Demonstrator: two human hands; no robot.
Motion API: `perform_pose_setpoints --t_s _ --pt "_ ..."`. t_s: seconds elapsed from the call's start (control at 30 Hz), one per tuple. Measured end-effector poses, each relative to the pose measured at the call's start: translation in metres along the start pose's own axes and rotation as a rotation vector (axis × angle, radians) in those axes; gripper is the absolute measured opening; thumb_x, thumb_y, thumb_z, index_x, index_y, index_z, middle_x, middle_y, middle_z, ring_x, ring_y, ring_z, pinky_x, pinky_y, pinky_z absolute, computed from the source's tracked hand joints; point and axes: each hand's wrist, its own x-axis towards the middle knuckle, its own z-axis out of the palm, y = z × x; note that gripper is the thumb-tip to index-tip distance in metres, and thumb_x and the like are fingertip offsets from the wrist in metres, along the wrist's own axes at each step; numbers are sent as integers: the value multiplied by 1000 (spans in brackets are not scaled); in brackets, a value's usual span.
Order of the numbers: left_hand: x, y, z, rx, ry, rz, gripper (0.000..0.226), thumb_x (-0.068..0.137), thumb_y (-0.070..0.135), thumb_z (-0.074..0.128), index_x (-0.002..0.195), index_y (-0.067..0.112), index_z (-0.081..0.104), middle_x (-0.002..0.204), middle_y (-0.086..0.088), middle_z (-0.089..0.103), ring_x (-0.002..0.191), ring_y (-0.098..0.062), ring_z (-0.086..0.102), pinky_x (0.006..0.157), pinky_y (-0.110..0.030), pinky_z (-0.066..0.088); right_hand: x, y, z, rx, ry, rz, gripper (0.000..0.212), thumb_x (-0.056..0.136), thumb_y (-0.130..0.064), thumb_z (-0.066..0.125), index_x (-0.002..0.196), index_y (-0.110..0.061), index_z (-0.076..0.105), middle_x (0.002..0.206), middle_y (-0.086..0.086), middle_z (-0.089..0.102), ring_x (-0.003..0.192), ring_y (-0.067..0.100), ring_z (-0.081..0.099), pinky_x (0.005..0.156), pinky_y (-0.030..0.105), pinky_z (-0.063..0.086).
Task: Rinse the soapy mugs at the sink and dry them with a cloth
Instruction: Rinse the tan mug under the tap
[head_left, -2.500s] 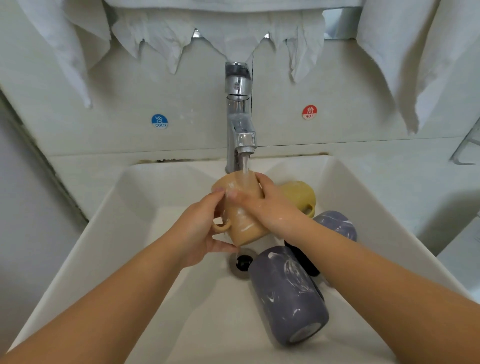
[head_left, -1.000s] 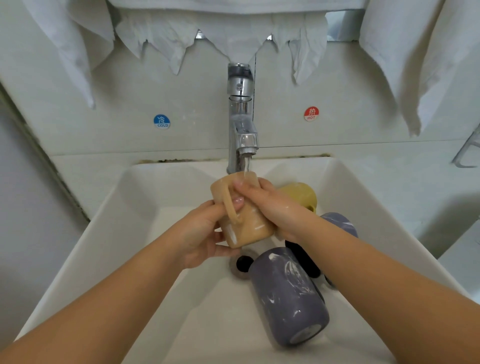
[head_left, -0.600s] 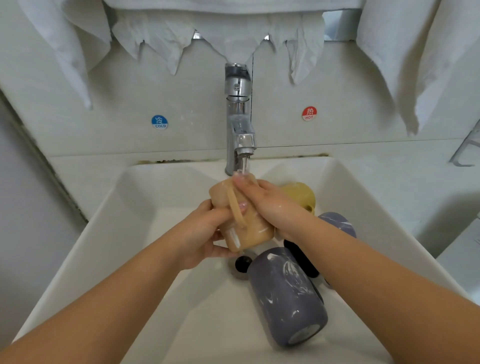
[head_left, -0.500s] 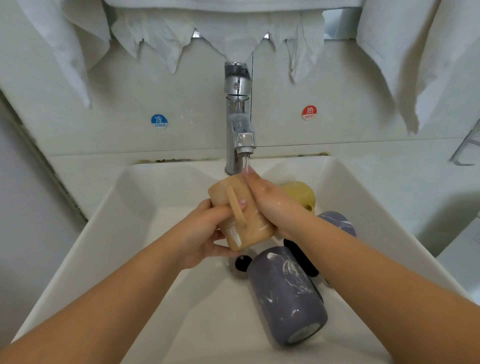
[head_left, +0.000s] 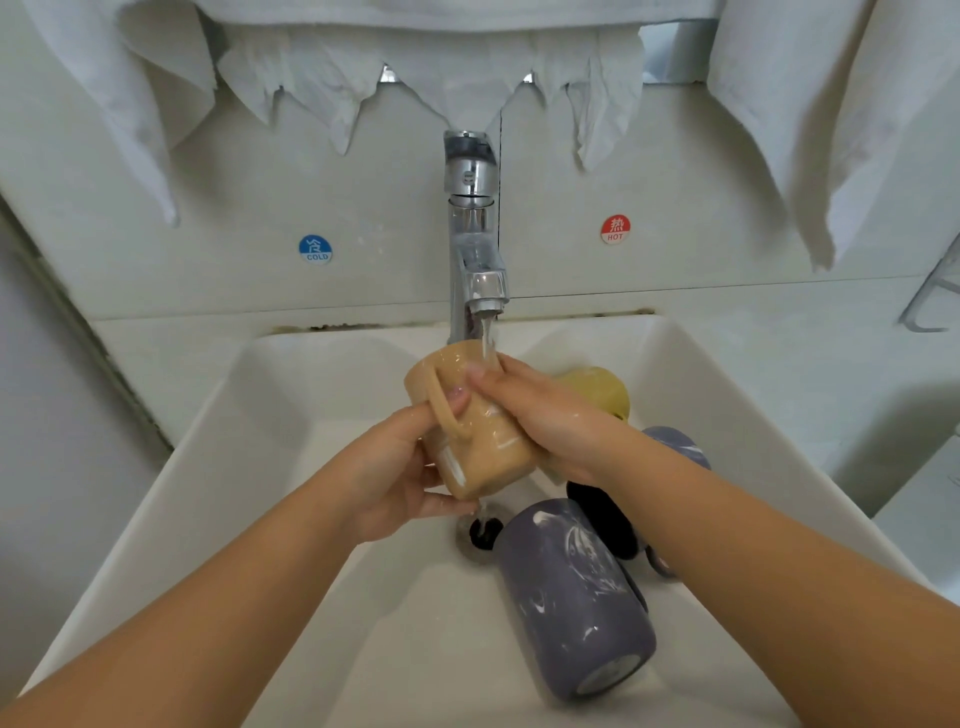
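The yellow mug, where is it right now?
In the head view, the yellow mug lies at the back of the sink, right of the tap, just behind the right hand.

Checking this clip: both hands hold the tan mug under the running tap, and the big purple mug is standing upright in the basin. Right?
Not quite. The head view shows the purple mug lying on its side in the basin, not standing upright. The rest holds: the left hand and right hand hold the tan mug under the running tap.
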Motion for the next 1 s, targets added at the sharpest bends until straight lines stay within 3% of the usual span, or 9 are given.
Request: perform_pose_setpoints --t_s 0.07,0.2,0.3,0.4,0.53,0.73,0.8,0.9,1.0 --pt "1 0 0 7 -10 0 60 67 48 72 118 18 63 108 -7 72 88 -24 71 68 -42 59 2 3 -1 -24 14 4 53 87 -52 61 130 -23 54 115 2 69 104 20 67 97 44 51" --pt "1 -1 1 -3 1 13 68 66 45 81 124 17 58 109 -8 70 83 -22 72 65 -40 58 5 -1 0 -30 83 1 37 100 -49 35 110 -26 62 108 5 70 101 21 67 95 40 51" --pt "-1 1 1 -59 -3 3 60 64 45 70 117 18 63 107 -9 70 86 -25 71 64 -41 58 2 0 -6 22 -25 2 24 99 -41 47 115 -29 58 110 1 69 103 19 66 93 36 52" --pt "-1 1 0 -90 -31 -12 57 67 45 66 118 19 65 112 -11 70 90 -28 71 63 -41 58 -4 2 -8 -27 -121 -24 70 74 -41 77 135 -31 44 117 -4 67 106 15 66 91 31 53" --pt "0 1 0 -128 -6 -32 59 69 47 66 121 21 63 118 -13 69 96 -32 69 67 -45 58 6 8 -3 -108 -24 15 99 59 -78 62 145 -36 36 135 -5 57 118 17 58 105 41 44" --pt "1 1 1 -152 -4 -49 55 76 49 61 123 21 62 116 -13 70 96 -33 70 65 -45 59 9 15 -17 -47 -154 45 98 67 -49 77 150 -31 26 136 -1 57 117 18 60 104 41 46" --pt "1 1 1 -150 -3 -48 48 82 48 58 123 22 62 114 -12 71 97 -34 69 69 -47 58 8 16 -16 -120 -142 44 103 63 -56 78 150 -33 27 135 -3 57 115 17 61 104 40 46" --pt "1 0 1 -163 18 -50 50 81 47 60 124 23 60 115 -12 70 96 -35 70 68 -48 57 11 13 -11 -109 -28 51 77 79 -67 60 145 -33 39 135 -2 57 116 15 59 105 38 45" --pt "1 2 0 -166 38 -42 44 86 45 58 124 23 60 115 -12 70 95 -34 70 67 -48 57 11 13 -15 38 -55 71 71 85 -54 62 146 -26 39 138 1 55 120 17 57 106 39 43"
